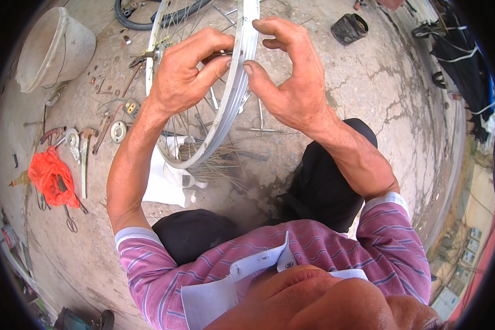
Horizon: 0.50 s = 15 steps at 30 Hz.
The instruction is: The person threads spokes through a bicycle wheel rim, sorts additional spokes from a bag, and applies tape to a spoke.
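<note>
A silver bicycle wheel rim (229, 118) stands upright in front of me, with spokes fanning from its hub (157, 53). On its inner side, my left hand (184, 71) is closed, thumb and forefinger pinching a thin dark spoke close to the rim. The exact end of that spoke is hidden by the fingers. My right hand (294, 77) is at the rim's outer face. Its thumb and forefinger are spread well apart, with their tips at the metal, and the other fingers are curled.
Loose spokes (217, 158) and a white bag (162, 184) lie below the wheel. At left are a bucket (66, 52), a hammer (86, 159), a red plastic bag (50, 175) and small tools. A black tire (135, 23) and a dark can (348, 28) lie farther off.
</note>
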### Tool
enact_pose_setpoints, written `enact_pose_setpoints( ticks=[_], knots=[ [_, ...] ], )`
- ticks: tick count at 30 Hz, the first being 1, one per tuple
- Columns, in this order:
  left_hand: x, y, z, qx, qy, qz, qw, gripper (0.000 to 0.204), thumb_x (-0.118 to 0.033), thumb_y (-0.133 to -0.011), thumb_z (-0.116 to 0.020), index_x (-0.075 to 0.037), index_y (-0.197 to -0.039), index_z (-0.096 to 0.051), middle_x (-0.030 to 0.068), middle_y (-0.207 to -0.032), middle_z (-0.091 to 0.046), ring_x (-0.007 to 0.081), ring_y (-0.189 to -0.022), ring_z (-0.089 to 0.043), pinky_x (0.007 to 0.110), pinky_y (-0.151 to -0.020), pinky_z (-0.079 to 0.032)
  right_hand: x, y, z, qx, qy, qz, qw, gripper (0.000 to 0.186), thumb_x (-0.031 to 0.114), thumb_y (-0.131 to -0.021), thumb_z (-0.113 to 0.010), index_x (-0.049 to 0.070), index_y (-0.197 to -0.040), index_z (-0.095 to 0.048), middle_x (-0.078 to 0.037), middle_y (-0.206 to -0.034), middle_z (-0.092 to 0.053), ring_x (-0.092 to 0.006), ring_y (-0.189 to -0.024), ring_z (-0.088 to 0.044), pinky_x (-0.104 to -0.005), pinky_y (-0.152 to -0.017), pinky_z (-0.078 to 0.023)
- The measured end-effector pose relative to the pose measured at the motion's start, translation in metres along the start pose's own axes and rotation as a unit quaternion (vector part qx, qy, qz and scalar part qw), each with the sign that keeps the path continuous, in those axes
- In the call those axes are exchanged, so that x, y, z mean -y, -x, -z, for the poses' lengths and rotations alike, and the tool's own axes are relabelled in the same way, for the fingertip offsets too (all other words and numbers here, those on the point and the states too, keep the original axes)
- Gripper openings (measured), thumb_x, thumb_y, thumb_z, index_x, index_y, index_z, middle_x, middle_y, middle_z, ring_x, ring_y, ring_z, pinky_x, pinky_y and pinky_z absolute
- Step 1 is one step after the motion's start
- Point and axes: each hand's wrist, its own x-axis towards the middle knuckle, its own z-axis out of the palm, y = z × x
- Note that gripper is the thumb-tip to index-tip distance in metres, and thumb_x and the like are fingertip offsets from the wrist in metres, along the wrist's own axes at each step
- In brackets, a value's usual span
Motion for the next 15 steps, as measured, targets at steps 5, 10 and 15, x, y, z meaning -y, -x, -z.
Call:
enact_pose_setpoints(
  ticks=[5, 10, 15],
  knots=[
    [0.0046, 0.0025, 0.0009, -0.017, 0.007, 0.020, 1.000, 0.012, 0.000, -0.091, -0.066, 0.000, -0.103, -0.068, 0.0081, -0.088, -0.065, 0.0183, -0.075, -0.064, 0.030, -0.068, -0.051, 0.0019, 0.0001, -0.0001, 0.003, -0.005, -0.003, 1.000, 0.059, 0.000, -0.080, -0.077, 0.002, -0.134, -0.053, -0.015, -0.132, -0.057, -0.0271, -0.118, -0.060, -0.0366, -0.092, -0.057],
    [0.0071, 0.0017, 0.0054, 0.016, -0.025, -0.033, 0.999, 0.013, -0.001, -0.091, -0.067, 0.000, -0.105, -0.068, 0.0088, -0.090, -0.067, 0.0186, -0.077, -0.065, 0.031, -0.069, -0.052, 0.0022, 0.0002, -0.0006, 0.003, -0.002, -0.001, 1.000, 0.059, -0.001, -0.080, -0.077, 0.002, -0.134, -0.053, -0.016, -0.132, -0.057, -0.0271, -0.118, -0.060, -0.0365, -0.091, -0.057],
    [-0.0021, 0.0041, -0.0016, -0.008, 0.005, 0.023, 1.000, 0.011, 0.002, -0.093, -0.063, 0.001, -0.104, -0.066, 0.0071, -0.095, -0.066, 0.0167, -0.084, -0.063, 0.029, -0.075, -0.051, 0.0023, -0.0006, -0.0046, -0.030, -0.029, -0.008, 0.999, 0.058, 0.003, -0.076, -0.078, 0.003, -0.129, -0.056, -0.018, -0.123, -0.060, -0.0330, -0.109, -0.062, -0.0394, -0.089, -0.054]
  ],
)
